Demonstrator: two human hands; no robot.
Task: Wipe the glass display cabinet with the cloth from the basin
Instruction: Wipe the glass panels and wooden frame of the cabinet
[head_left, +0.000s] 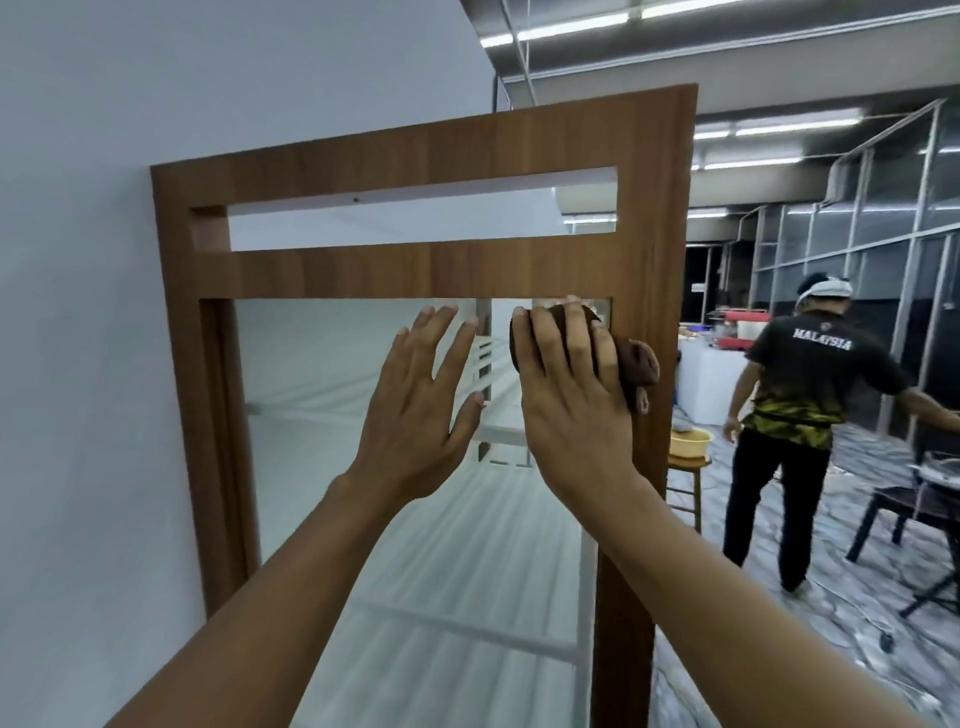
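The tall display cabinet has a brown wooden frame and a large glass front. My right hand presses a brown cloth flat against the glass at its top right corner, and part of the cloth bunches out over the frame. My left hand rests beside it with fingers spread, palm on the glass. A yellow basin sits on a wooden stool behind the cabinet's right edge.
A white wall runs along the left of the cabinet. A person in a black shirt walks away at the right. A dark chair and metal-framed partitions stand further right.
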